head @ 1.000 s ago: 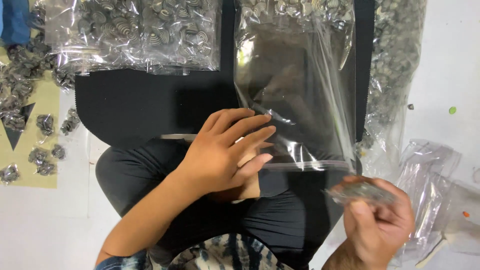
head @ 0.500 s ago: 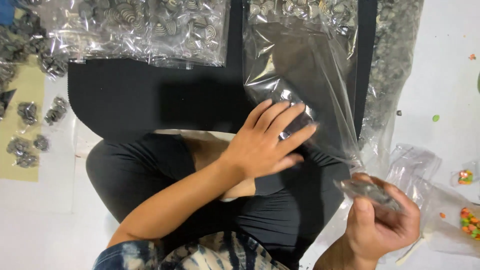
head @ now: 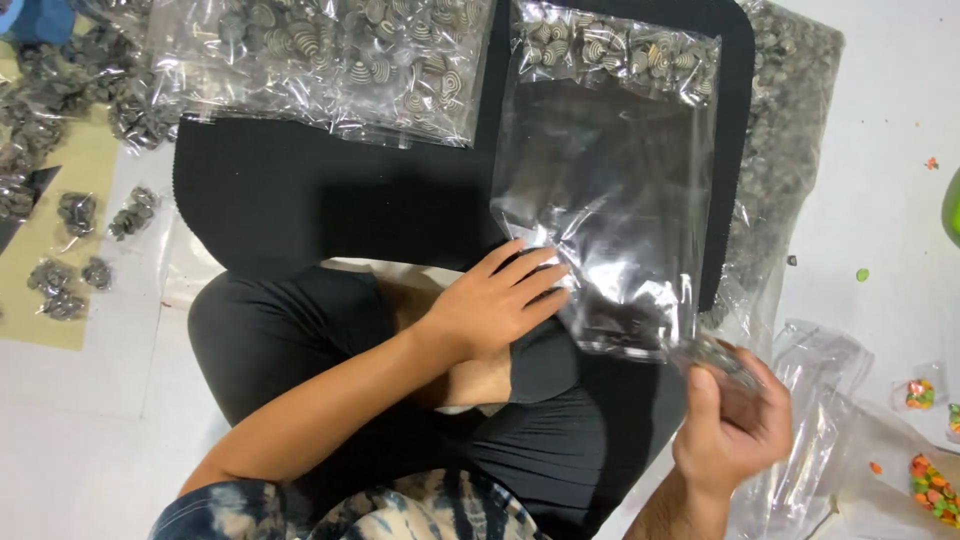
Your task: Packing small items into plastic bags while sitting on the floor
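Note:
My left hand (head: 497, 300) lies flat, fingers spread, on the near left corner of a large clear plastic bag (head: 615, 190). The bag rests on a black mat (head: 330, 200) in front of my crossed legs and has striped shell-like beads along its far end. My right hand (head: 733, 420) is closed around a small clear packet of grey pieces (head: 718, 357), held just below the bag's near right corner.
Another clear bag of striped beads (head: 330, 60) lies at the far left of the mat. Small grey packets (head: 75, 215) sit on a tan sheet at left. Empty clear bags (head: 830, 400) and colourful bits (head: 930, 485) lie on the white floor at right.
My left hand slid right along the bag's near edge. My right hand stayed low at the right, still holding the small packet. The view shifted, showing more of the bag.

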